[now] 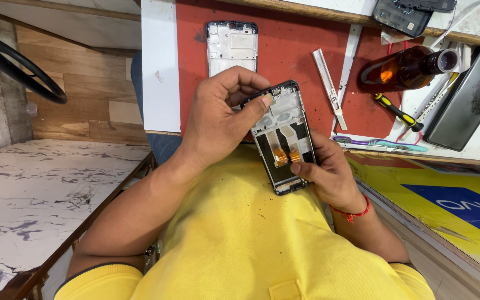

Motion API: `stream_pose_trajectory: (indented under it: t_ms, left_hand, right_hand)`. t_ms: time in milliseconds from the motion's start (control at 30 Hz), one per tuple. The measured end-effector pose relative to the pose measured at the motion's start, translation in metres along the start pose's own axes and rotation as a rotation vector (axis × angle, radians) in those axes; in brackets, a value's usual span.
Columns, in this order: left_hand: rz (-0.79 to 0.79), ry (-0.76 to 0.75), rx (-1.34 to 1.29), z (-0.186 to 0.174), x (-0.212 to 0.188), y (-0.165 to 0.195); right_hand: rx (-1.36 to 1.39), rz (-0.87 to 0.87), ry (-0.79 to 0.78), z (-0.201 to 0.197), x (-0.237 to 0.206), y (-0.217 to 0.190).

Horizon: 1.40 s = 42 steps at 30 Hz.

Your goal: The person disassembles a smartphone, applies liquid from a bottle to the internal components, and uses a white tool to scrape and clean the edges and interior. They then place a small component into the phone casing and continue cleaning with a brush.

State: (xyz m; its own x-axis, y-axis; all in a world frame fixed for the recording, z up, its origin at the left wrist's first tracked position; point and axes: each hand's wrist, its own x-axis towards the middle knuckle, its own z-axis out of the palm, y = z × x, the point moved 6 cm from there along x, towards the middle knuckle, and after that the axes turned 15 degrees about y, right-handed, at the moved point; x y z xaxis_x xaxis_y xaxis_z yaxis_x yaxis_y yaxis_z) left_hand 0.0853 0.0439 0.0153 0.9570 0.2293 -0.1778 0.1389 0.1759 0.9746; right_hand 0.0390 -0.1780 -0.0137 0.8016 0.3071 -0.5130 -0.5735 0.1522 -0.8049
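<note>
I hold an opened black phone over my lap, its back cover off, so a silver inner plate and two orange flex cables show. My left hand curls over its top end with the thumb pressed on the upper left corner and the fingers bent above it. My right hand, with a red thread at the wrist, cradles the phone's lower right side from beneath, thumb against its edge. Both hands grip the same phone.
On the red mat ahead lie a silver phone mid-frame, a white flat tool, a brown glass bottle and a yellow-and-black screwdriver. A dark phone panel lies at the right. A marble surface is at my left.
</note>
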Motion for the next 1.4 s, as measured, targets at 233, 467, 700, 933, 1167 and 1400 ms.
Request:
stream_pose_trajectory:
  t_ms: [233,467,700,933,1167,1400]
  left_hand:
    - [-0.191,0.008,-0.108,-0.002,0.004,-0.019]
    - [-0.304,-0.015,-0.218,-0.001,0.003,-0.028]
    - [-0.38,-0.012,-0.321,0.001,0.002,-0.032]
    - [-0.376,-0.014,-0.306,-0.001,-0.001,-0.038]
    - [-0.339,-0.145,-0.862,0.027,-0.037,-0.019]
    - [-0.436,-0.162,-1.056,0.015,-0.044,-0.02]
  right_hand:
    - [0.351,0.282,0.029,0.016,-0.01,-0.004]
    - [0.381,0.325,0.01,0.021,-0.016,-0.018]
    - [0.404,0.368,0.046,0.021,-0.016,-0.023]
    - [0.406,0.364,0.034,0.021,-0.016,-0.02]
    - [0.04,0.111,-0.022,0.037,-0.009,-0.013]
    - [-0.622,-0.278,-0.098,0.031,-0.012,-0.036]
